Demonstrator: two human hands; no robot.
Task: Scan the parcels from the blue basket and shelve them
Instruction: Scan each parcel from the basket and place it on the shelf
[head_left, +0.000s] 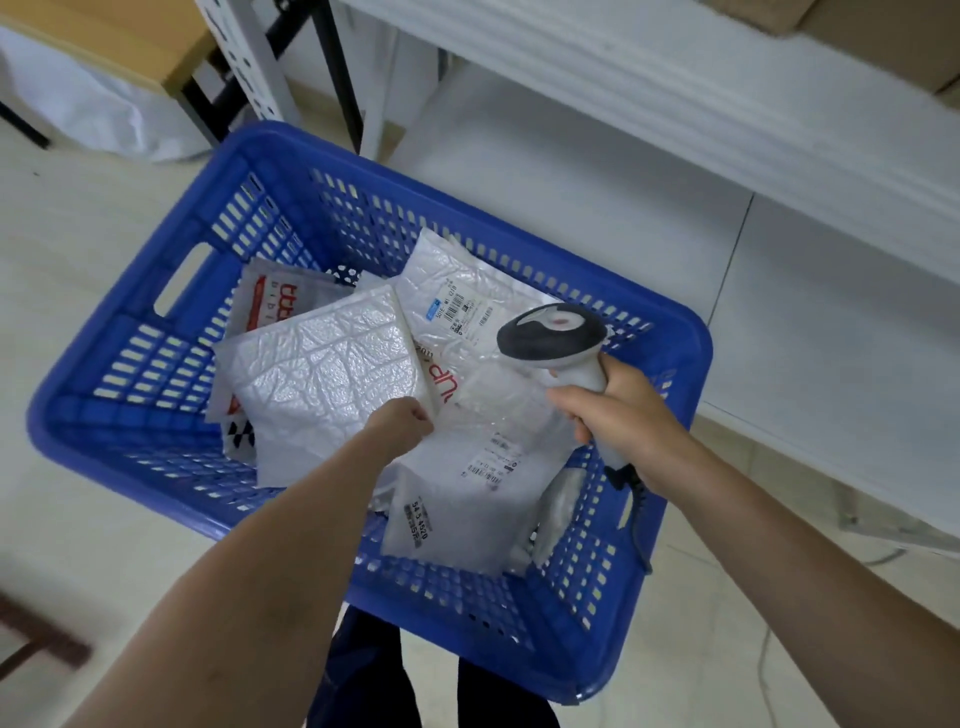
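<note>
1. Your left hand (402, 423) pinches the mailer (322, 374) by its near corner; it lies in the basket (467, 210), stretching away leftward.
2. Your right hand (628, 415) grips the scanner (550, 332), just right of that corner.

Blue basket (156, 395) open from above; parcels (322, 374) piled across its bottom, scanner (550, 332) over its right side. White shelf (675, 119) stands just beyond its right wall; bare floor (78, 260) left of it.

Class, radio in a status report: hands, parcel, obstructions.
Left hand pinches edge of white quilted bubble mailer in blue plastic basket. Right hand grips white-and-grey handheld barcode scanner. No label showing on that mailer.
</note>
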